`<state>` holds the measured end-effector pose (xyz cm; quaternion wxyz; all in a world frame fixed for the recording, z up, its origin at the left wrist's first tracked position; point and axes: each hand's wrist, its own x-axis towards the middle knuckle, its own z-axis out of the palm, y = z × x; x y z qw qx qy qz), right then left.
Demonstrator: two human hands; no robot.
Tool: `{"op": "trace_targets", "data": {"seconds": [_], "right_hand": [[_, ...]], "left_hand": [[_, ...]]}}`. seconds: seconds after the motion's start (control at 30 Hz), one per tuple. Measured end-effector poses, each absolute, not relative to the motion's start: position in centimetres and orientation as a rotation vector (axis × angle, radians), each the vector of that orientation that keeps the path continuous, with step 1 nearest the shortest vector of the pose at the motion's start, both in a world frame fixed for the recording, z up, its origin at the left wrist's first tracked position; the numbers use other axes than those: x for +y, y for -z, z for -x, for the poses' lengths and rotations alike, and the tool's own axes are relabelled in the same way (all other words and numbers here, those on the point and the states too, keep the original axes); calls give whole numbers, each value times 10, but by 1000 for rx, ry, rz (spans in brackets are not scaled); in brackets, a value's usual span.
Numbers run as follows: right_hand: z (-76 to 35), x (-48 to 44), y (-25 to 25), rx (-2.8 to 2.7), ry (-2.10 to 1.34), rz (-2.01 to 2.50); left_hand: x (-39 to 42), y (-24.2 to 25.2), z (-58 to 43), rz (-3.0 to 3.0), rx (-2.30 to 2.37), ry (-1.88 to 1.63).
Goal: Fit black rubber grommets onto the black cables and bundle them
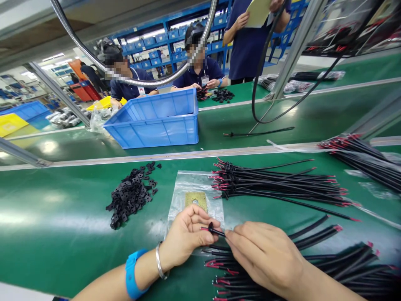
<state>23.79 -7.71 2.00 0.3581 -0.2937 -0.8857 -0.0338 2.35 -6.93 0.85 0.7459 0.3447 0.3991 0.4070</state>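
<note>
Near the cable's stripped end, my left hand (191, 228) pinches a small black part (211, 228) that sits around the sheath. Red wire tips stick out beyond it. My right hand (266, 251) grips the same black cable (219, 232) just behind the part, thumb and fingers closed. Below and behind both hands lies a bundle of black cables (341, 267) with red wire ends. A clear plastic bag (181, 184) with a yellowish square pad (196, 200) lies under and beyond my left hand.
Small black parts (128, 196) form a pile at left. A bundle of cables (275, 182) with black parts fitted lies beyond my right hand, another bundle (369, 163) far right. A blue crate (156, 125) stands past the metal rail. Co-workers sit opposite; a black cable loop (255, 96) hangs down.
</note>
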Motion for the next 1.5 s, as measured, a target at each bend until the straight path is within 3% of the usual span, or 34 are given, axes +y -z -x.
{"op": "trace_targets", "data": {"seconds": [0.23, 0.5, 0.73, 0.93, 1.1, 1.23, 1.3, 1.5], "right_hand": [[-233, -80, -20, -2284, 79, 798], [-227, -87, -11, -2335, -194, 835], [-230, -82, -14, -2262, -257, 856], [-232, -79, -11, -2262, -225, 839], [-228, -79, -7, -2282, -175, 820], [-234, -72, -15, -2300, 54, 793], [-243, -65, -22, -2311, 222, 795], [-281, -36, -32, -2272, 489, 916]], "left_hand": [[-72, -1, -26, -833, 1035, -854], [-78, -12, -29, -1512, 1071, -960], [-77, -12, -27, -1565, 1076, -968], [-81, -4, -21, -1539, 967, -1066], [-83, -5, -26, -1893, 1080, -1110], [-60, -19, -14, -2213, 1004, -987], [-33, -27, 6, -2329, 1099, -855], [69, -25, 96, -2262, 2059, -417]]}}
